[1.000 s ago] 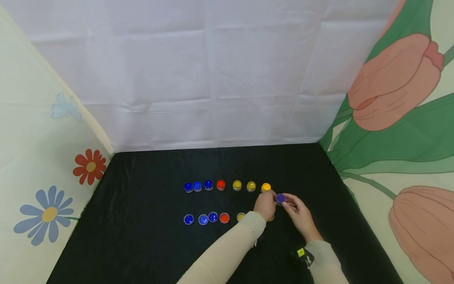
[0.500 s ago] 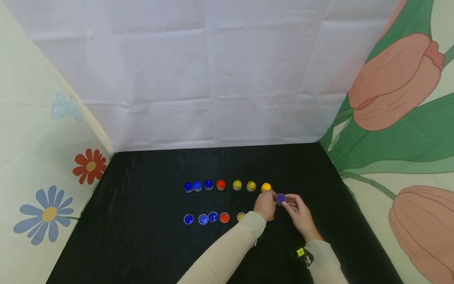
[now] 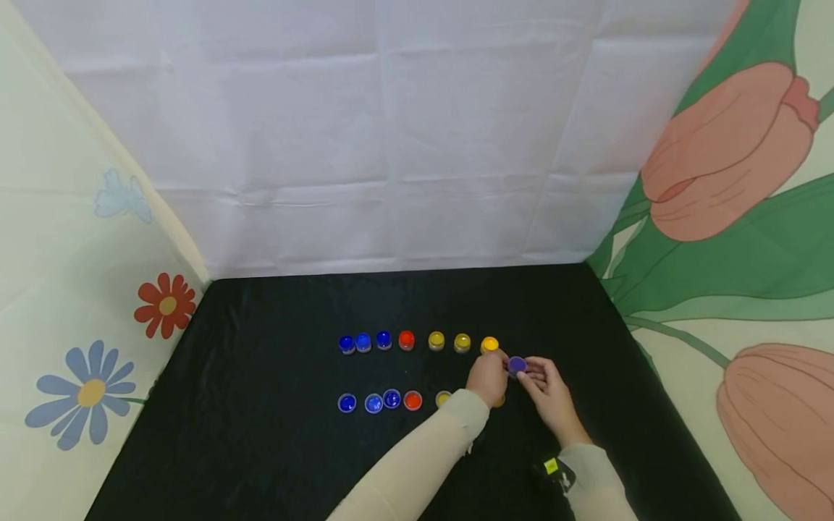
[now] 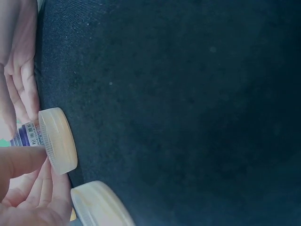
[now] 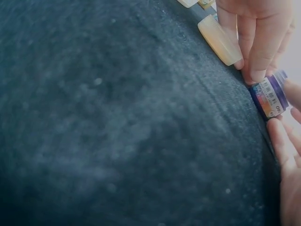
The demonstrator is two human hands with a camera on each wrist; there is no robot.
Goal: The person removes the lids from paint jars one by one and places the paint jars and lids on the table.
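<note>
A small purple paint jar (image 3: 517, 366) with a printed label sits between the two hands at the right of the head view. The right hand (image 3: 552, 401) pinches it with thumb and fingers from the right. From the left, the left hand (image 3: 487, 376) has its curled fingers at the jar's edge. The right wrist view shows the jar (image 5: 268, 99) tilted in that view, label visible, with left fingertips (image 5: 257, 75) at its base end. Close to the left hand is a pale translucent lid (image 4: 59, 141), ribbed at its rim.
Behind the hands runs a row of paint jars, including a blue jar (image 3: 346, 344), a red jar (image 3: 407, 340) and an orange-yellow jar (image 3: 489, 344). Nearer is a matching row of paint-coloured lids, among them a red lid (image 3: 413, 400); the left arm partly hides it. Black cloth (image 3: 260, 434) covers the table.
</note>
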